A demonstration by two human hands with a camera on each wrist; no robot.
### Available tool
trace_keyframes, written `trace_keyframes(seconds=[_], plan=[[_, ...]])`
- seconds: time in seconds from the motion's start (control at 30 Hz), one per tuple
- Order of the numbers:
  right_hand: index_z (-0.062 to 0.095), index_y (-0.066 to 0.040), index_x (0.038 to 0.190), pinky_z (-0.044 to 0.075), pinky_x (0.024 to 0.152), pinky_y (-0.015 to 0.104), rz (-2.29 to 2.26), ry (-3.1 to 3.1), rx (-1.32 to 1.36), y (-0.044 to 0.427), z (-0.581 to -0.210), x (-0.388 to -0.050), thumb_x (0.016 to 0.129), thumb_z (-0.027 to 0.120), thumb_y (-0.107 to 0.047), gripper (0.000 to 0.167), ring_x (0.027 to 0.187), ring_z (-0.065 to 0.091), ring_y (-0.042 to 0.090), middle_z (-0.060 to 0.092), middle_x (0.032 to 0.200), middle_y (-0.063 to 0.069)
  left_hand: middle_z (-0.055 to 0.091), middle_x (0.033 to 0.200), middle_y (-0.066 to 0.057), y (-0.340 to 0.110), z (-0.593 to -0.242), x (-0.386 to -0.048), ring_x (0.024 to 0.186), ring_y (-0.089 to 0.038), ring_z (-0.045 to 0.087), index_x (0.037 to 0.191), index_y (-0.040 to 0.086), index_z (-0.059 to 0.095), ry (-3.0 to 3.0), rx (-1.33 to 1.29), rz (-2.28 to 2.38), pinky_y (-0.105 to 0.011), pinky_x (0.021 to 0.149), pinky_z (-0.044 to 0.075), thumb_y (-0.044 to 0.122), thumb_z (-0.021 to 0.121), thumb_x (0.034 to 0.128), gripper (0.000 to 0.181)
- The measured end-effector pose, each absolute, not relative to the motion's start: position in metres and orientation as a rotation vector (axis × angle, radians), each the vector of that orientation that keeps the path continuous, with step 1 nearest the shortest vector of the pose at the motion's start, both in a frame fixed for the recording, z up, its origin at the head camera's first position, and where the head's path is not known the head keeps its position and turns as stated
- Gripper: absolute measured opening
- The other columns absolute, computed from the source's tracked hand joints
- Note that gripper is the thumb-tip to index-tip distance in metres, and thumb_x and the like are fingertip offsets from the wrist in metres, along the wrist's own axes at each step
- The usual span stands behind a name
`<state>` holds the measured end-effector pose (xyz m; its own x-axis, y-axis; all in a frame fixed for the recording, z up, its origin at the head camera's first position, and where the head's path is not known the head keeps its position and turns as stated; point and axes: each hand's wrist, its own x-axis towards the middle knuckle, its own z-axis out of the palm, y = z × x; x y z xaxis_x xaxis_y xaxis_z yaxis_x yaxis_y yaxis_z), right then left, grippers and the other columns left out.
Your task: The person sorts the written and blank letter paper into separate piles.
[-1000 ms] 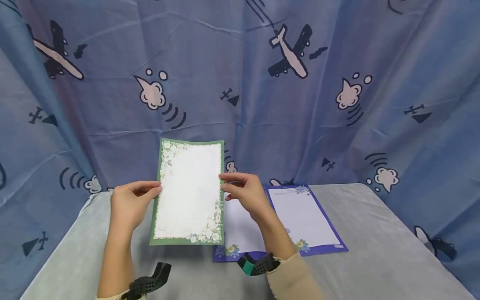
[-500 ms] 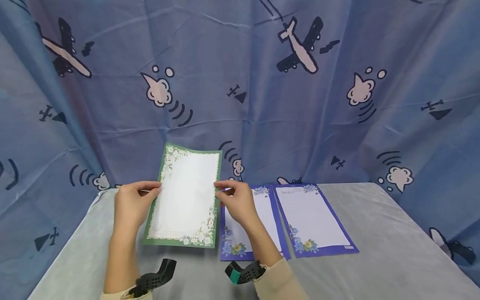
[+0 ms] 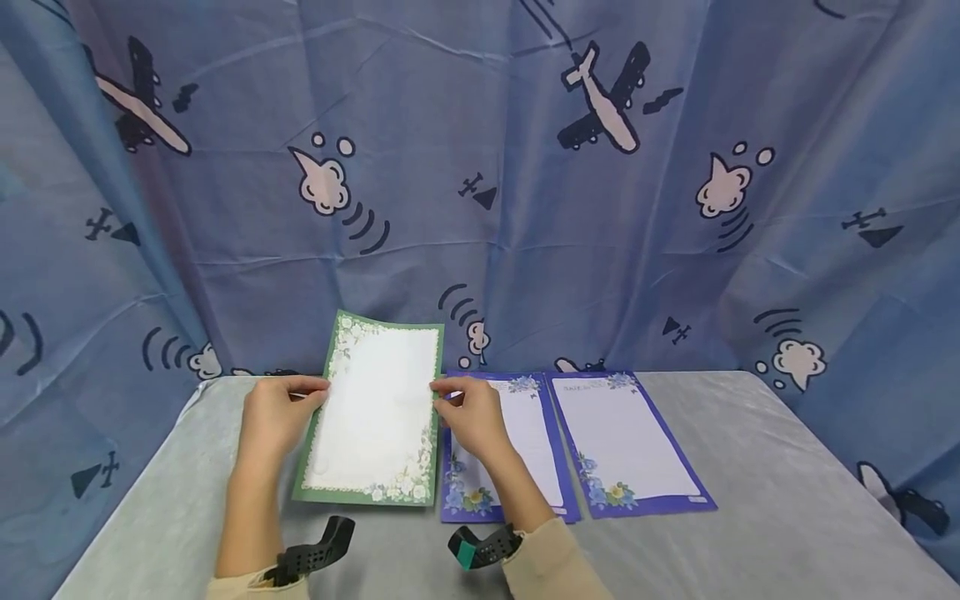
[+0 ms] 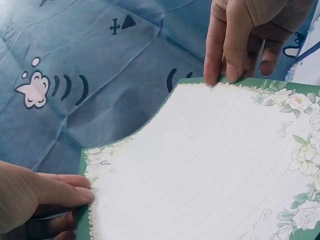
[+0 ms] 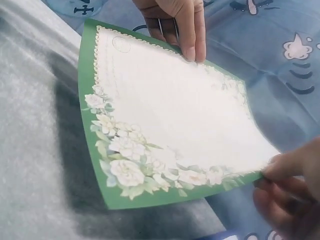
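A white sheet with a green floral border (image 3: 375, 408) is held up by both hands, tilted above the table's left part. My left hand (image 3: 276, 417) pinches its left edge between thumb and fingers, and my right hand (image 3: 474, 415) pinches the right edge. In the left wrist view the sheet (image 4: 190, 160) bows between the left hand (image 4: 35, 200) and the right hand (image 4: 255, 35). The right wrist view has the sheet's green lower corner (image 5: 117, 202) hanging over the grey cloth, with a shadow beneath.
Two purple-bordered sheets with blue flowers lie side by side on the grey table (image 3: 757, 467): one (image 3: 525, 425) partly behind my right forearm, the other (image 3: 622, 433) further right. A blue curtain (image 3: 420, 167) with airplane prints hangs behind the table.
Both hands have lowered the green-bordered sheet toward the table. It has also shifted left relative to the purple-bordered sheets, uncovering more of the nearer one. Both hands keep their pinch on its edges.
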<state>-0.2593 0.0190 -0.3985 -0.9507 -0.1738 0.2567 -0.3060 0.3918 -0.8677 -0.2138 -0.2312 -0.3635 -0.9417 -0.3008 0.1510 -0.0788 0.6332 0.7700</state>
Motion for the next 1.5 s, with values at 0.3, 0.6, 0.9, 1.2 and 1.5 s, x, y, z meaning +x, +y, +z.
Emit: trace_keyframes(seconds=[0.3, 0.6, 0.9, 1.2, 1.5], plan=[[0.077, -0.004, 0.112, 0.050, 0.053, 0.024, 1.536, -2.568, 0.414, 0.017, -0.412, -0.264, 0.091, 0.067, -0.001, 0.024, 0.066, 0.070, 0.020, 0.073, 0.100, 0.013, 0.076, 0.108, -0.019, -0.234, -0.378, -0.220, 0.095, -0.032, 0.070, 0.108, 0.003, 0.078, -2.629, 0.273, -1.187, -0.032, 0.071, 0.053, 0.012, 0.067, 0.0950, 0.019], [0.077, -0.001, 0.110, 0.054, 0.056, 0.023, 1.569, -2.600, 0.377, 0.015, -0.425, -0.266, 0.089, 0.066, 0.003, 0.023, 0.063, 0.066, 0.013, 0.072, 0.098, 0.014, 0.077, 0.105, -0.018, -0.238, -0.392, -0.225, 0.094, -0.032, 0.070, 0.104, 0.003, 0.079, -2.675, 0.265, -1.163, -0.033, 0.070, 0.052, 0.011, 0.070, 0.0924, 0.017], [0.077, -0.001, 0.110, 0.054, 0.055, 0.024, 1.570, -2.645, 0.326, 0.016, -0.435, -0.268, 0.086, 0.064, 0.006, 0.028, 0.060, 0.064, 0.012, 0.072, 0.096, 0.014, 0.076, 0.101, -0.018, -0.239, -0.407, -0.231, 0.098, -0.036, 0.069, 0.104, 0.001, 0.078, -2.765, 0.236, -1.164, -0.050, 0.085, 0.054, 0.009, 0.074, 0.0875, 0.019], [0.076, 0.001, 0.109, 0.053, 0.052, 0.023, 1.555, -2.634, 0.338, 0.016, -0.443, -0.268, 0.086, 0.066, 0.005, 0.025, 0.056, 0.063, 0.011, 0.073, 0.096, 0.015, 0.076, 0.095, -0.017, -0.240, -0.420, -0.233, 0.098, -0.037, 0.068, 0.102, 0.000, 0.078, -2.769, 0.246, -1.186, -0.051, 0.089, 0.052, 0.008, 0.075, 0.0855, 0.019], [0.078, 0.002, 0.103, 0.049, 0.051, 0.021, 1.480, -2.655, 0.361, 0.017, -0.446, -0.270, 0.084, 0.070, 0.002, 0.021, 0.055, 0.056, 0.007, 0.074, 0.088, 0.014, 0.076, 0.094, -0.015, -0.243, -0.422, -0.231, 0.089, -0.029, 0.069, 0.103, 0.000, 0.078, -2.818, 0.227, -1.222, -0.049, 0.084, 0.055, 0.008, 0.075, 0.0870, 0.018]])
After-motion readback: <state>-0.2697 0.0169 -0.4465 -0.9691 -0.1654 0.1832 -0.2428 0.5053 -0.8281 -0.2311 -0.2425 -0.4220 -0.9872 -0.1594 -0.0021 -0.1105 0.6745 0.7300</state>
